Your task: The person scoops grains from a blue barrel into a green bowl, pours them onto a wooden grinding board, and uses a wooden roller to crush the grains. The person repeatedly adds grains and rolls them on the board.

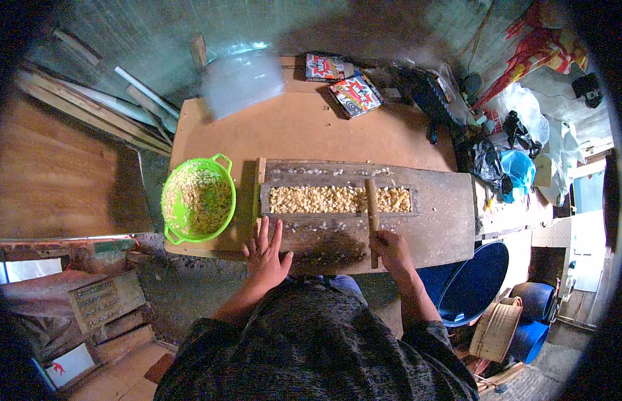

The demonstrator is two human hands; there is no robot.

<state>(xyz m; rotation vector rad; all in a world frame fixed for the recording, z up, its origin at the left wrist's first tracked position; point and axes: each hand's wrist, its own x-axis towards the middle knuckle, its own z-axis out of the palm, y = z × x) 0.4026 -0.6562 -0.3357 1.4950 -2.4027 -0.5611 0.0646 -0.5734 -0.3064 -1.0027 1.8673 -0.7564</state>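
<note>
My right hand (pixel 389 250) is closed around the near end of a flat wooden stick (pixel 372 200). The stick lies across a long rectangular recess filled with pale, split bean-like pieces (pixel 321 199), towards its right end. The recess is set in a worn wooden board (pixel 443 210) on the table. My left hand (pixel 266 250) rests with spread fingers on the board's near left part, just below the recess's left corner, and holds nothing. Loose pieces are scattered along both sides of the recess. At the left stands a green plastic colander (pixel 232 200) with more of the pieces in it.
Two mosquito-coil boxes (pixel 356 96) and a clear plastic sheet (pixel 243 82) lie at the tabletop's (pixel 291 135) back. Plastic bags (pixel 519 170) crowd the right side. Blue barrels (pixel 474 285) stand below right. Planks (pixel 90 110) lean at the left.
</note>
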